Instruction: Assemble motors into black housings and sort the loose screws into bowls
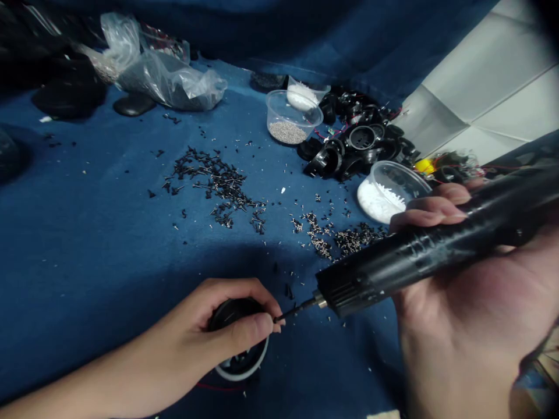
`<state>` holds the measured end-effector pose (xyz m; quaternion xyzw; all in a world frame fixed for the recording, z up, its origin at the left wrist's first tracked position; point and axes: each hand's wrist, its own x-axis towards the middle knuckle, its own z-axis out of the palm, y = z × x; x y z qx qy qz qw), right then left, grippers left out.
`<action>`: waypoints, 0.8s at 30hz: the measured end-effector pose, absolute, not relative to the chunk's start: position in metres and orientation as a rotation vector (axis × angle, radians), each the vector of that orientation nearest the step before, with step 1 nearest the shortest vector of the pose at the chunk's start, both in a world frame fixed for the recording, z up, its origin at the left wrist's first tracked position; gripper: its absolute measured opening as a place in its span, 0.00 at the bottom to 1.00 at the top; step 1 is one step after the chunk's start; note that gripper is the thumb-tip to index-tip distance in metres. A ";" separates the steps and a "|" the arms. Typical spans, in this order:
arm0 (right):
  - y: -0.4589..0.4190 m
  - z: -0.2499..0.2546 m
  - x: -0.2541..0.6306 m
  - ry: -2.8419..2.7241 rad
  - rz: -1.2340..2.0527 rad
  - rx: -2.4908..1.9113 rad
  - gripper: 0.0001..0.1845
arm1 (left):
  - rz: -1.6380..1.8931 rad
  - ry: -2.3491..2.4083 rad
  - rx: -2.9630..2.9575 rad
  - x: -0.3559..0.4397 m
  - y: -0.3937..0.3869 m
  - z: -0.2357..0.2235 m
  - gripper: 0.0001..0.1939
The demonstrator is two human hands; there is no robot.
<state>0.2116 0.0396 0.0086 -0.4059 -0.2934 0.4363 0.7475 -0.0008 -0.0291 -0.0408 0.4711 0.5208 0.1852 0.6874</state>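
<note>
At the lower right of the view, a right hand (471, 291) was recorded, closed around a black cylindrical screwdriver (406, 256); its fingers were curled over the far side of the barrel and the palm was turned partly upward. The slim bit (301, 306) was directed leftward, its tip brought to the fingertips of the left hand (205, 343). By that left hand a round black part (231, 311) was gripped — thumb laid across it, index finger bent around its far edge, both tips drawn close together at the bit. Whether a screw was pinched between them could not be told.

The round black part was placed low in the centre, inside the curl of the left hand and to the left of the screwdriver. It was noted as hollow and dark within, edged at its near side by a pale rim — partly covered by the thumb. A thin red wire (218, 386) was seen just below it.

Beyond the hands, long dark screws (218, 177) and short screws (321, 235) were scattered over blue cloth (87, 233); black round housings (362, 137) were heaped behind.
</note>
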 end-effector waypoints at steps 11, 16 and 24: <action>0.040 0.004 0.210 -0.579 1.018 -0.864 0.29 | 0.446 1.068 1.178 -0.005 -0.030 -0.052 0.14; 0.041 0.001 0.207 -0.601 0.981 -0.853 0.27 | 0.458 1.028 1.197 -0.003 -0.028 -0.051 0.11; 0.040 0.004 0.206 -0.615 0.995 -0.879 0.27 | 0.364 1.058 1.182 0.000 -0.031 -0.046 0.15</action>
